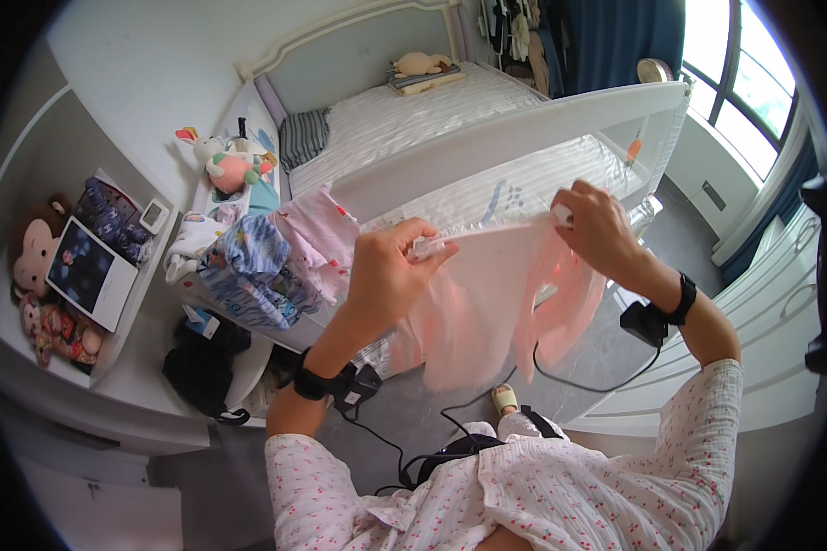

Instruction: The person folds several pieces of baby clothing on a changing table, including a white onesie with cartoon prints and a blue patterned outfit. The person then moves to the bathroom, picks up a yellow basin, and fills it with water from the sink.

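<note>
A thin pink garment hangs between my two hands, its upper edge pulled nearly straight. My left hand pinches one end of that edge between thumb and fingers. The other end is gripped by my right hand, held a little higher. The lower part of the cloth hangs loose and looks blurred. Left of my left hand, a blue patterned garment and a pink printed cloth drape over the white bed rail. Straps with small black devices and cables sit on both wrists.
Beyond my hands stands a bed behind a padded bed guard. At left, a shelf holds a monkey plush and a framed picture. A black bag lies below. White cabinet doors stand at right.
</note>
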A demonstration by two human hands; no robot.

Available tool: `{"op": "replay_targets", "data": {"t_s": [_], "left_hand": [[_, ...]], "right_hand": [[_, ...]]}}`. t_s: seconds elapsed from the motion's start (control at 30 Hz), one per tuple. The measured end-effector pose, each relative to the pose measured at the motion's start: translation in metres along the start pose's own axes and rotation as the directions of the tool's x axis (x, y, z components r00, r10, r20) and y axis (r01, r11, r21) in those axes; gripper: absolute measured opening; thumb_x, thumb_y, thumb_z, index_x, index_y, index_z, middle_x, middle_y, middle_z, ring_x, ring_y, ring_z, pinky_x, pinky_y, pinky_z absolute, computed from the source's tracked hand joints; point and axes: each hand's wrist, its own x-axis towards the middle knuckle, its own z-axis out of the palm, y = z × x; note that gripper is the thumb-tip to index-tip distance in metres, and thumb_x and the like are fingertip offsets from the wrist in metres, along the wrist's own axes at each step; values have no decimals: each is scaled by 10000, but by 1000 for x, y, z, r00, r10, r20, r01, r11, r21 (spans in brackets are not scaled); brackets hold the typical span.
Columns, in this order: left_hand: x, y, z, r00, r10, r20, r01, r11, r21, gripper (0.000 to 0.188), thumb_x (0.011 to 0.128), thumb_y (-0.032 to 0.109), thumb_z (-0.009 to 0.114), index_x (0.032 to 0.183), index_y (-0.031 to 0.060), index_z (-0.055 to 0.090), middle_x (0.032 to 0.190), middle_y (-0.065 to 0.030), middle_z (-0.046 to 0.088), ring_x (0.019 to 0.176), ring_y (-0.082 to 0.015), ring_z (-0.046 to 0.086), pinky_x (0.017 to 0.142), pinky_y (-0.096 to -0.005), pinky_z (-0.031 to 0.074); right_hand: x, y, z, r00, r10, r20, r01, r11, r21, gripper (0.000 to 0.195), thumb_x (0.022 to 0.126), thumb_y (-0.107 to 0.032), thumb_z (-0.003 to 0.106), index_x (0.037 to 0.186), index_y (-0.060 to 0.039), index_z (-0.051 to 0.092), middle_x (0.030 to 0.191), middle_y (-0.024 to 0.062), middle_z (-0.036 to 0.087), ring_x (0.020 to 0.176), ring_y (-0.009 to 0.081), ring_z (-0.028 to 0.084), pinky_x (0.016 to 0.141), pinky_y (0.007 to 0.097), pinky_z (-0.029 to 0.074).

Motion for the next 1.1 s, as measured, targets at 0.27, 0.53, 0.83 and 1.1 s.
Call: {"op": "replay_targets", "data": {"t_s": [0.27,0.53,0.83,1.1], "left_hand": [[19,-6,-56,983,170,-77,-138,939,315,195,747,164,707,735,-14,629,514,-50,531,485,-57,460,459,-237,374],[45,-18,-77,982,-11,-191,109,855,508,189,742,165,596,751,-22,619,651,-228,584,569,-367,583,570,-391,479],[62,10,-93,792,-561,241,605,775,-183,270,848,41,422,1048,-18,592,863,-165,654,691,-208,658,586,-307,545],[54,-5,-91,966,-256,35,247,955,162,235,794,183,641,787,-51,629,715,-98,648,668,-149,636,621,-249,500]], "right_hand": [[52,-29,-38,982,-181,59,180,983,23,209,647,-119,736,728,2,586,653,147,597,652,340,585,612,379,470],[94,-16,-15,984,-168,-65,172,983,59,309,762,-259,646,667,28,579,671,220,590,671,392,585,641,439,469],[138,-17,2,596,-792,132,793,555,-251,195,737,-174,602,785,10,647,682,170,631,601,282,601,553,334,463],[136,-47,-7,950,-303,70,267,910,318,301,709,-231,652,602,39,572,612,185,596,583,344,575,546,391,446]]}}
